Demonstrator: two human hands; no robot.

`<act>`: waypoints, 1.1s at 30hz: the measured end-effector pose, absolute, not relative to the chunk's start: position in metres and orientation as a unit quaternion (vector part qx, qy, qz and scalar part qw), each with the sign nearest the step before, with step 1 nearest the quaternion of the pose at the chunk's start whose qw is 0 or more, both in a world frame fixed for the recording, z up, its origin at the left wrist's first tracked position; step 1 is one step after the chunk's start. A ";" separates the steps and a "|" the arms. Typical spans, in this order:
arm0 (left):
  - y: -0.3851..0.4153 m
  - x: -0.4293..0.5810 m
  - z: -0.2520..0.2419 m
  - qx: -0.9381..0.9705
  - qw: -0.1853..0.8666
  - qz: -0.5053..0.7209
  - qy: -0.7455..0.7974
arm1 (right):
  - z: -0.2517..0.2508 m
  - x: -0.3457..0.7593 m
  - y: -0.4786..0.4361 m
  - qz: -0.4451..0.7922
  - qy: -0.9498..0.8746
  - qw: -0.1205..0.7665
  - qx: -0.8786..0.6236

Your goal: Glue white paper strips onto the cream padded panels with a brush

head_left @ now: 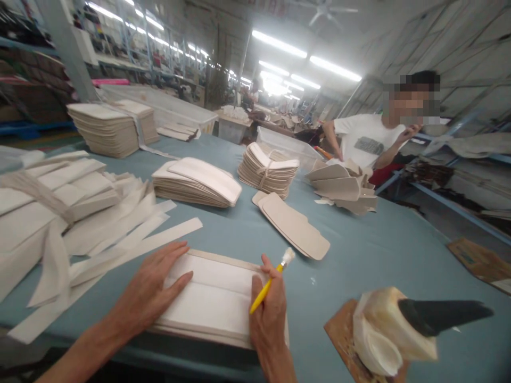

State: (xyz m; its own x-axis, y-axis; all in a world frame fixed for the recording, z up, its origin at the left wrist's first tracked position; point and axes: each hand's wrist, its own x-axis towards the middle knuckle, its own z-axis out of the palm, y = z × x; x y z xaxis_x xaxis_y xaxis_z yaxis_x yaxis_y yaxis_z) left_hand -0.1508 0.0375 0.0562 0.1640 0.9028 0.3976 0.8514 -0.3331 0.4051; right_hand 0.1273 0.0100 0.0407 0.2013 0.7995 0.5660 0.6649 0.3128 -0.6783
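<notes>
Blue table (359, 250): white panel (215, 303) under left fingers (170, 255).

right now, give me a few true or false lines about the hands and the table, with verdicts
1. The right hand holds a yellow-handled brush. True.
2. The left hand is lifted clear of the white piece. False: it lies flat on it, fingers spread.
3. The table is red. False: it is pale blue.
4. A person in a white T-shirt is at the far side of the table. True.
</notes>
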 end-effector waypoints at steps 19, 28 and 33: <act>-0.020 -0.155 0.003 0.711 0.060 0.366 0.597 | 0.064 0.027 0.013 0.409 -0.398 0.591 -0.570; -0.019 -0.148 0.011 0.696 0.020 0.393 0.600 | 0.078 0.000 0.016 0.415 -0.422 0.554 -0.585; -0.018 -0.148 0.015 0.706 0.014 0.382 0.597 | 0.068 0.001 0.018 0.407 -0.444 0.534 -0.593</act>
State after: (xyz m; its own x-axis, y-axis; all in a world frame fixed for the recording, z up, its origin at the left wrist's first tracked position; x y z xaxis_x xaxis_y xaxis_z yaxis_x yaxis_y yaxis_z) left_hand -0.1480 -0.0179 0.0152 -0.0040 0.8528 0.5223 0.8318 -0.2871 0.4751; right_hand 0.0008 0.0183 0.0679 0.2749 0.9614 -0.0088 0.0909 -0.0351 -0.9952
